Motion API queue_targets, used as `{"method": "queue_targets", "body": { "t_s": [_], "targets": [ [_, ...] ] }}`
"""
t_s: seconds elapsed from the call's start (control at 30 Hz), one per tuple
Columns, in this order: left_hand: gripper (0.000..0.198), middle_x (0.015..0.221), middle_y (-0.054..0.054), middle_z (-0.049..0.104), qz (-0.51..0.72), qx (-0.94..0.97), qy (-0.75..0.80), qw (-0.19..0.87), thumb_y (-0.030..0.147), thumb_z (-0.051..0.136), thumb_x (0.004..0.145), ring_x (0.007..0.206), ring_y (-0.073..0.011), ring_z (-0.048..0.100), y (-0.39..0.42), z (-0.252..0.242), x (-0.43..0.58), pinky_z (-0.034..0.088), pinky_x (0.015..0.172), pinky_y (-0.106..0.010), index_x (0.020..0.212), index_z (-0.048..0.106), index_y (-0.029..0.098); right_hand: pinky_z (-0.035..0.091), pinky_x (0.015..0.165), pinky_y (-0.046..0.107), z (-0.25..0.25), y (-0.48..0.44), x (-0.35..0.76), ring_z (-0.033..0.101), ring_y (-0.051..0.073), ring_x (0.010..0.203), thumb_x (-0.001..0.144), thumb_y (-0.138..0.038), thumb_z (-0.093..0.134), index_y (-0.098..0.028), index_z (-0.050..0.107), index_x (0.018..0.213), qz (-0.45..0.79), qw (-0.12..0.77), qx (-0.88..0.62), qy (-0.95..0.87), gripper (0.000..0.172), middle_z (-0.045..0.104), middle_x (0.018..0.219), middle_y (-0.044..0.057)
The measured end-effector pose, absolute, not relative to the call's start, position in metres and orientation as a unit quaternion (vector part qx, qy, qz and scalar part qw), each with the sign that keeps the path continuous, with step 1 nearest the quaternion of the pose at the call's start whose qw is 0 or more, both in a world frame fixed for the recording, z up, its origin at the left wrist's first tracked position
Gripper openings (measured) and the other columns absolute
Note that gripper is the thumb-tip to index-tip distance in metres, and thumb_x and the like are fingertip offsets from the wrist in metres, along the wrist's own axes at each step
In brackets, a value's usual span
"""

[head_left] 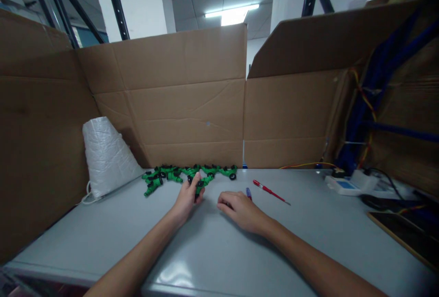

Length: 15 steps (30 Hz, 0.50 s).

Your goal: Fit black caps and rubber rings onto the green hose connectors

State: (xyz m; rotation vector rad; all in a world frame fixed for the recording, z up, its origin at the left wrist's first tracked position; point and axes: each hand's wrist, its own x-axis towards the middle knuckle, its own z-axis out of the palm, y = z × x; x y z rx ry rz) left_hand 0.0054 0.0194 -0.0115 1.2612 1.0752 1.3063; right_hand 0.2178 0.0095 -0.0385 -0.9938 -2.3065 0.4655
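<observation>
My left hand [188, 196] is closed around a small green toy with black round parts like wheels [205, 181]. Part of that toy is hidden behind the thumb and fingers. My right hand [240, 209] rests low over the table to its right, fingers curled in. Whatever those fingers may hold is hidden. Just behind the right hand a short blue handle [248, 192] shows, its lower end covered by the hand. Several similar green toys [164, 171] lie in a row along the back of the table, some overlapping.
A red screwdriver [270, 191] lies on the grey table [113, 237], right of my hands. Cardboard walls [185, 105] enclose the back and sides. A white padded bag [106, 159] leans at left. At right are a power strip [346, 186], cables and a blue frame [360, 105].
</observation>
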Motion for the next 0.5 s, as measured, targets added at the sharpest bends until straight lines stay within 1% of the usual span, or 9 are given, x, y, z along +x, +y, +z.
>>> {"method": "queue_targets", "body": {
  "t_s": [0.2,0.37,0.5],
  "targets": [
    [0.061,0.054,0.004,0.050,0.539,0.513,0.451,0.492,0.077,0.071,0.080,0.044,-0.0083,0.038,0.0194,-0.0121,0.0053,0.025,0.044,-0.022,0.072,0.051,0.020,0.043,0.080,0.029,-0.0383,0.0088,0.2178,0.066,0.020,0.086,0.104,-0.028,0.058,-0.021,0.069,0.093,0.177,0.296,-0.368,-0.863,0.017,0.073,0.090,0.003],
    [0.059,0.057,0.004,0.050,0.521,0.534,0.452,0.488,0.074,0.070,0.083,0.044,-0.0083,0.039,0.0178,-0.0112,0.0057,0.025,0.044,-0.023,0.072,0.054,0.019,0.042,0.080,0.029,-0.0382,0.0093,0.2179,0.067,0.020,0.085,0.104,-0.027,0.058,-0.020,0.068,0.092,0.173,0.297,-0.364,-0.866,0.017,0.074,0.090,0.003],
    [0.059,0.056,0.004,0.049,0.514,0.551,0.444,0.484,0.074,0.069,0.084,0.043,-0.0083,0.038,0.0203,-0.0134,0.0047,0.024,0.043,-0.023,0.070,0.052,0.019,0.042,0.081,0.029,-0.0389,0.0095,0.2177,0.067,0.020,0.085,0.103,-0.027,0.059,-0.021,0.069,0.093,0.170,0.297,-0.367,-0.865,0.016,0.074,0.090,0.003]
  ]
}}
